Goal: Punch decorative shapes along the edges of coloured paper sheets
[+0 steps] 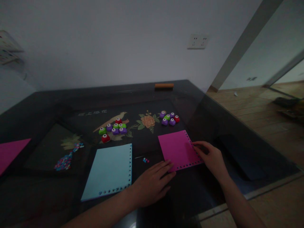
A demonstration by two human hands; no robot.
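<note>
A pink sheet (177, 145) lies on the dark table, with a row of small dots along its right and near edges. My left hand (152, 183) rests at its near left corner, fingers stretched out and touching the paper. At the sheet's right edge my right hand (211, 158) is closed, thumb and forefinger pinched together; whatever is between them is too small to make out. Between the sheets sits a little cluster of coloured bits (145, 160) beside a thin needle-like stick (139, 157). To the left, a pale blue sheet (110, 169) has similar dots along two edges.
Eyeball-topped toys in red, green and purple form a left group (115, 126) and a right group (168, 117). Many coloured bits (64, 161) lie at left, near another pink sheet (10, 152). A brown roll (164, 85) is by the wall; a dark flat object (242, 156) lies right.
</note>
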